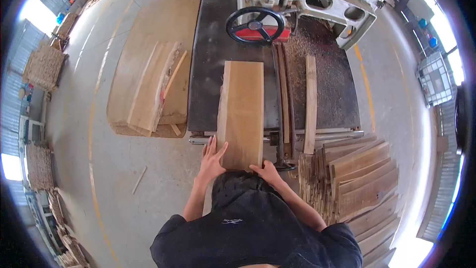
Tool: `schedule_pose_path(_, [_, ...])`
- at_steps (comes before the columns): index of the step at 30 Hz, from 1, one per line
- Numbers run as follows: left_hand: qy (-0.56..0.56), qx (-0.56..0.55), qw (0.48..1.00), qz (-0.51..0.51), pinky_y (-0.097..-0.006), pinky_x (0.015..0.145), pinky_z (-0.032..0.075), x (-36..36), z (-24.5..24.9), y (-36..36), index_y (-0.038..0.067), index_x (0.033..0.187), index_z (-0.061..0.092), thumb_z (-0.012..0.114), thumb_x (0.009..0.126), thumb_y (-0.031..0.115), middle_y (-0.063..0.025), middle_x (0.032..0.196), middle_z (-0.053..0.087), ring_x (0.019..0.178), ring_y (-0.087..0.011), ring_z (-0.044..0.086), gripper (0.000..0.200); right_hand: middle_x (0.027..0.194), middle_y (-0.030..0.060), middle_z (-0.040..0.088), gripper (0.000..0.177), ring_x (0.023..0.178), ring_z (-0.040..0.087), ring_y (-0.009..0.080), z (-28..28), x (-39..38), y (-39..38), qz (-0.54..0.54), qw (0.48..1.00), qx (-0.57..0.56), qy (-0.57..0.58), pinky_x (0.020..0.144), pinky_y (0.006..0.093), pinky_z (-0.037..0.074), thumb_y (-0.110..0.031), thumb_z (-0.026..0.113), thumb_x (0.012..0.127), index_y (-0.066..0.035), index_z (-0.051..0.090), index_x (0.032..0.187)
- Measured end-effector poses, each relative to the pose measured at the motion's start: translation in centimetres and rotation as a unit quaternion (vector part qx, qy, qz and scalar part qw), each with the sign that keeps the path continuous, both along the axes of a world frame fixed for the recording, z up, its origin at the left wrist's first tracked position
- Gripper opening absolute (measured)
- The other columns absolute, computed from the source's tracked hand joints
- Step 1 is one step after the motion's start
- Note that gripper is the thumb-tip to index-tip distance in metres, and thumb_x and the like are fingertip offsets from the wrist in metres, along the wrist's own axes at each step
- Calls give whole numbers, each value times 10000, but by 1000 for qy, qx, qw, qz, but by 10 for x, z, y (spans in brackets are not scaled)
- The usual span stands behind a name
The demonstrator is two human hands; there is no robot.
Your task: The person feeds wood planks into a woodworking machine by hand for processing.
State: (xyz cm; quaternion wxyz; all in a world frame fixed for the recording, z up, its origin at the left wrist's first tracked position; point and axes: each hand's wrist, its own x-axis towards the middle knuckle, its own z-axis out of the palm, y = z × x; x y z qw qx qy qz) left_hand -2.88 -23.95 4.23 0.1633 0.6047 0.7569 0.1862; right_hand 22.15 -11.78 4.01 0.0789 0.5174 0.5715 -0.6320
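A wide wooden board (243, 114) lies lengthwise on the dark machine table (210, 69), its near end at my waist. My left hand (212, 161) rests against the board's left edge near that end, fingers spread. At the near right corner, my right hand (266, 171) grips the board, thumb on top and the other fingers partly hidden. Right of the board runs a metal guide rail (283, 94), and beyond it lies a narrow wooden strip (310, 104).
A black handwheel (255, 25) and machine frame (317, 1) stand beyond the board. Boards with rough bark edges (153, 87) lie on a side table (148, 30) at left. Stacked planks (362, 178) stand at right; a thin stick (139, 180) lies on the floor.
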Motion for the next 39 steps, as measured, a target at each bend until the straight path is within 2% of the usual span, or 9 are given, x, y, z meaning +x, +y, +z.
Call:
schedule_pose_path(3, [19,8,999,-44,-561,1234,221,-7,-13,25,223,1568,465,962,533,323,-318,1660,204,1566,-454,181,1152,1531,309,409,708,1420,400,495,-6,10,-17,10,915,392,100,1137,519,401,-294,734,934,74,449,1468])
schedule_pose_path(6, [-67,18,997,-42,-562,1246,172,-4,-10,56,229,1579,458,967,553,410,-356,1660,155,1572,-469,136,1160,1546,304,404,688,1447,370,506,23,2,-9,169,832,528,23,1128,541,405,-221,767,886,60,479,1444])
schedule_pose_path(8, [-70,9,995,-65,-567,1249,148,-9,-16,75,248,1588,442,960,544,482,-358,1666,123,1577,-469,106,1190,1564,326,363,699,1470,327,524,28,-6,-1,189,833,519,-16,1127,572,396,-232,764,878,95,483,1427])
schedule_pose_path(10, [-72,0,993,-89,-571,1252,123,-16,-6,98,267,1598,425,953,534,555,-360,1671,91,1582,-469,75,1222,1565,370,325,754,1475,311,535,15,-11,6,236,763,584,-144,1111,536,432,-267,766,865,157,463,1410])
schedule_pose_path(13, [-49,-68,988,-132,-588,1248,110,-33,2,129,326,1609,390,940,537,549,-340,1686,49,1595,-438,22,1225,1557,412,292,837,1480,299,538,4,-22,18,261,754,564,-212,1067,499,499,-319,777,841,191,436,1409])
schedule_pose_path(15, [-24,-109,978,-179,-565,1260,66,-51,-2,143,333,1633,328,877,566,734,-321,1694,-30,1590,-437,-55,1265,1553,425,286,885,1468,305,558,15,-32,31,261,793,510,-205,1045,490,524,-349,793,822,192,425,1417])
schedule_pose_path(16, [-24,-105,978,-176,-565,1260,66,-60,-5,149,333,1633,328,877,566,734,-321,1694,-30,1590,-437,-55,1265,1550,438,280,934,1457,310,577,25,-39,39,260,831,453,-194,1023,481,550,-380,809,802,193,414,1426])
schedule_pose_path(29, [-132,-68,971,-189,-506,1274,67,-76,-12,155,327,1637,312,937,546,606,-257,1719,11,1607,-367,-43,1288,1514,554,137,1120,1368,319,710,56,-56,87,336,871,323,-157,1028,555,530,-569,847,713,62,387,1515])
schedule_pose_path(39, [-126,-65,971,-191,-505,1271,81,-76,-12,155,327,1637,311,930,580,595,-259,1719,3,1607,-368,-42,1254,1481,601,-47,1177,1322,89,826,45,-60,85,335,897,255,-138,1097,679,391,-616,825,731,-7,304,1593])
